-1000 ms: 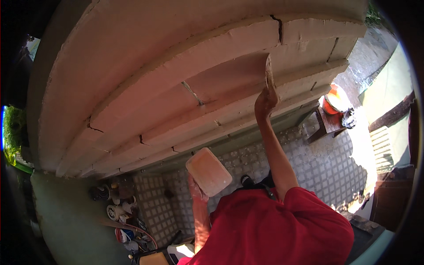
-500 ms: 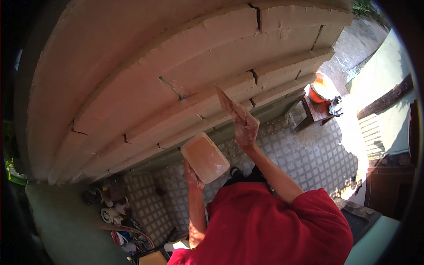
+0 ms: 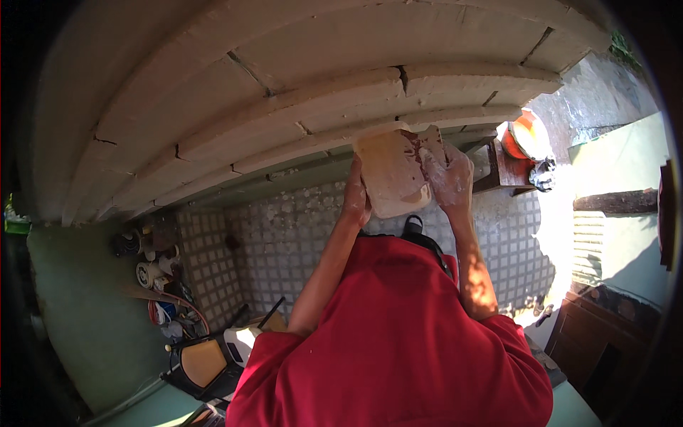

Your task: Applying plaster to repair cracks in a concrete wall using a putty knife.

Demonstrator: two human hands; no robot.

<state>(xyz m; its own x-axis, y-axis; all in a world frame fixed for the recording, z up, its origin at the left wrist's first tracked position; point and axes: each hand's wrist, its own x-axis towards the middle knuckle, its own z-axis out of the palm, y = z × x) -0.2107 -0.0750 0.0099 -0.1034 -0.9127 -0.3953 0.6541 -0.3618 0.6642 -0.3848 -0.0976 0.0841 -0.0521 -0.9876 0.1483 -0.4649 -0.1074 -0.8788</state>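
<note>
My left hand (image 3: 356,193) is closed around the left side of a pale rectangular plastic tub (image 3: 380,164), held up in front of my chest. White paste and brownish smears coat the tub. At its right edge is my right hand (image 3: 450,178), whitened with paste and closed on a putty knife (image 3: 432,137). The thin blade shows above my fingers, beside the tub; its handle is hidden in my grip. Ahead and above runs a pale stepped cornice (image 3: 284,114) with dark cracks and joints across its bands.
An orange bucket (image 3: 525,135) stands on a brown wooden table (image 3: 506,169) at right, near a black plastic bag (image 3: 543,175). Tools and jars (image 3: 153,270) clutter the floor at left. A chair (image 3: 203,363) is at lower left. Paste splatters mark the tiled floor (image 3: 299,228).
My right hand has come down from the cornice to the tub with the putty knife. The tub has moved up and right. My view has shifted, and the cornice appears higher.
</note>
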